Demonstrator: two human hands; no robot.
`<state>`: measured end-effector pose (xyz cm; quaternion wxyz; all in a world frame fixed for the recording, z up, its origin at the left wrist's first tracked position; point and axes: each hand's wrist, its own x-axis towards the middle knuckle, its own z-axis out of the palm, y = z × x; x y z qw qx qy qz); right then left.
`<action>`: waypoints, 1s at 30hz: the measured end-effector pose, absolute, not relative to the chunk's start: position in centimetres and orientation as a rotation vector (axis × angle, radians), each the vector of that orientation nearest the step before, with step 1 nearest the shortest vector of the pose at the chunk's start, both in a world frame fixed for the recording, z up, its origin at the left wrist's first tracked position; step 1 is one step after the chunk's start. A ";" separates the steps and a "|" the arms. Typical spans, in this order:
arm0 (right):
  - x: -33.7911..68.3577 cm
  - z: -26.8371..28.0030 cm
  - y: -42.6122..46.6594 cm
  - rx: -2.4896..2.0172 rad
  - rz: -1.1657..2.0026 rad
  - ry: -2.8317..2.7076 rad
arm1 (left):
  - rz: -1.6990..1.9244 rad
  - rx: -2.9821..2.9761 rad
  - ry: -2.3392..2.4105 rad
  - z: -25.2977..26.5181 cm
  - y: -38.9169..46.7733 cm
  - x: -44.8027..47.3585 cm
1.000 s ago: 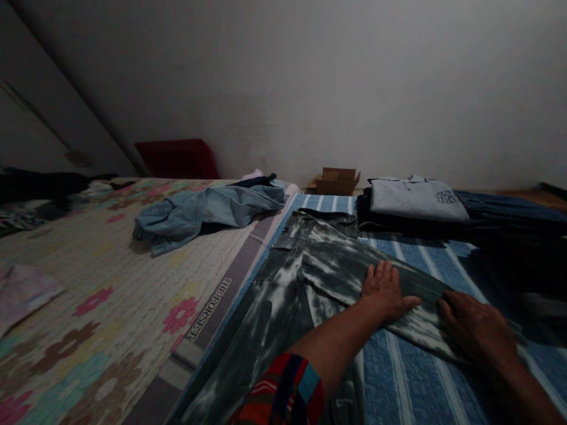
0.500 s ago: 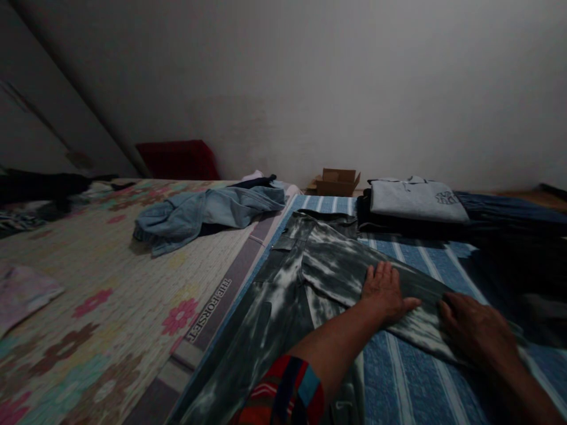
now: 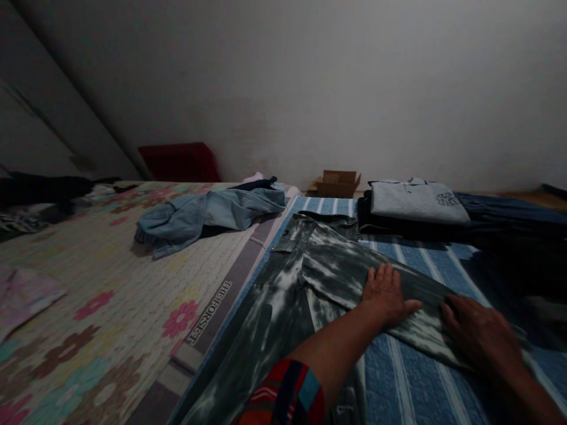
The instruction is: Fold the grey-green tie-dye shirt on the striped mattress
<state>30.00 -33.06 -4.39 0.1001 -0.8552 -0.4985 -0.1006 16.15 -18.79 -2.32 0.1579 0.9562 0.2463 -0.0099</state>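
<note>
A dark grey-green and white tie-dyed garment (image 3: pixel 283 307) lies spread on a blue striped cloth (image 3: pixel 381 389). One long leg or sleeve of it reaches out to the right; I cannot tell which. My left hand (image 3: pixel 384 294) rests flat on that part, fingers stretched and thumb apart. Farther along, toward its end, my right hand (image 3: pixel 481 330) bends over the fabric with curled fingers. Its fingertips are partly hidden against the cloth.
Light-blue jeans (image 3: pixel 208 212) lie crumpled on a floral bedspread (image 3: pixel 133 295). A folded grey shirt (image 3: pixel 416 200) tops a dark pile, with dark folded clothes (image 3: pixel 509 212) beside it. An open cardboard box (image 3: pixel 339 184) and a red object (image 3: pixel 179 162) stand by the wall.
Both hands keep almost the same place on the garment. The whole view has shifted very slightly.
</note>
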 end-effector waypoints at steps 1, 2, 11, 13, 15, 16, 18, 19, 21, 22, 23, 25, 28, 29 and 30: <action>30.0 -4.4 -33.0 -2.530 -0.298 -1.469 | -0.025 2.733 0.707 -2.3 -18.8 16.2; 30.1 -4.5 -33.0 -2.531 -0.300 -1.466 | -0.018 2.725 0.709 -2.3 -18.8 16.2; 30.3 -4.8 -33.0 -2.505 -0.328 -1.474 | -0.021 2.703 0.699 -2.0 -18.9 16.0; 30.3 -4.8 -33.1 -2.503 -0.343 -1.470 | -0.029 2.708 0.697 -2.0 -18.9 15.9; 30.3 -4.9 -33.1 -2.501 -0.342 -1.485 | -0.032 2.711 0.697 -1.9 -18.9 15.8; 30.4 -4.9 -33.2 -2.500 -0.342 -1.491 | -0.028 2.713 0.696 -1.8 -18.9 15.8; 30.4 -5.0 -33.2 -2.502 -0.348 -1.496 | -0.033 2.707 0.693 -1.7 -18.9 15.8; 30.5 -5.0 -33.1 -2.503 -0.353 -1.495 | -0.038 2.699 0.692 -1.7 -18.9 15.8; 30.5 -5.1 -33.1 -2.499 -0.368 -1.494 | -0.047 2.677 0.686 -1.8 -18.9 15.8; 30.4 -5.1 -33.1 -2.495 -0.378 -1.494 | -0.041 2.666 0.688 -1.9 -18.9 15.8; 30.4 -5.1 -33.1 -2.491 -0.384 -1.496 | -0.030 2.657 0.688 -1.9 -18.9 15.9; 30.3 -5.1 -33.1 -2.488 -0.392 -1.489 | -0.011 2.643 0.692 -2.0 -18.9 15.8; 30.3 -5.1 -33.1 -2.486 -0.389 -1.496 | 0.003 2.636 0.694 -2.1 -18.9 15.8; 30.3 -5.2 -33.1 -2.482 -0.389 -1.503 | -0.003 2.637 0.691 -2.0 -18.9 15.8; 30.4 -5.2 -33.1 -2.477 -0.390 -1.510 | -0.008 2.638 0.690 -2.0 -18.9 15.8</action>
